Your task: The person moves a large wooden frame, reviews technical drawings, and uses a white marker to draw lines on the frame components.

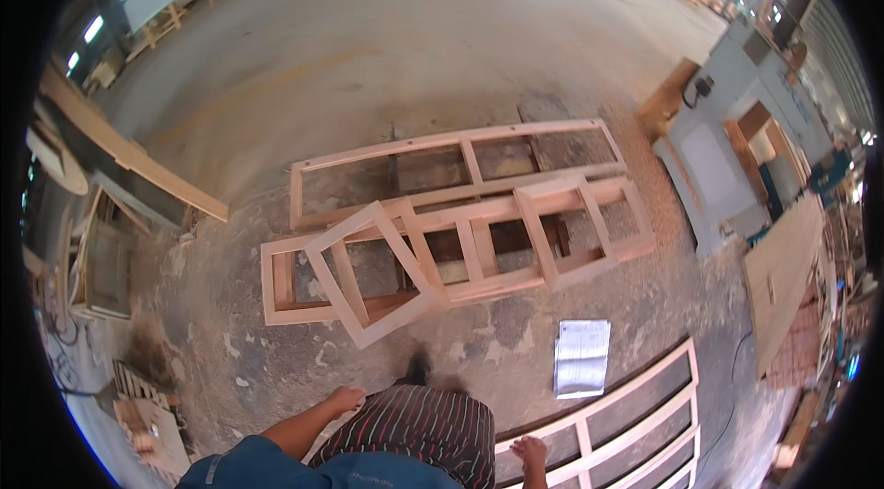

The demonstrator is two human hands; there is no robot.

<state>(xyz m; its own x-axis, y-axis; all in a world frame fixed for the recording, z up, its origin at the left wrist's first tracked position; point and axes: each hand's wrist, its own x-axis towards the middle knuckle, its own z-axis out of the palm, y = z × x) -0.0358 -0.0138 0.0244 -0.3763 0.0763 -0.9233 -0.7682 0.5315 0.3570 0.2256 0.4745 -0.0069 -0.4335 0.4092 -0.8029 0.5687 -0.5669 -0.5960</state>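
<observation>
My left hand (346,399) hangs beside my striped apron (428,420), its fingers curled in with nothing visible in them. My right hand (529,451) is also curled and seems to hold nothing. In the picture it overlaps the slatted wooden frame (635,432) at the lower right; whether it touches the frame I cannot tell. Ahead of me on the floor lies a long wooden frame with crosspieces (488,285). A small rectangular frame (324,270) rests askew on its left end, and another small frame (564,185) sits across its right part.
Farther off lies another long divided frame (468,157). An open booklet of printed sheets (582,360) is on the concrete floor. A grey machine (709,167) stands at right amid sawdust, near a leaning board (783,277). A long plank (138,153) juts in from the left.
</observation>
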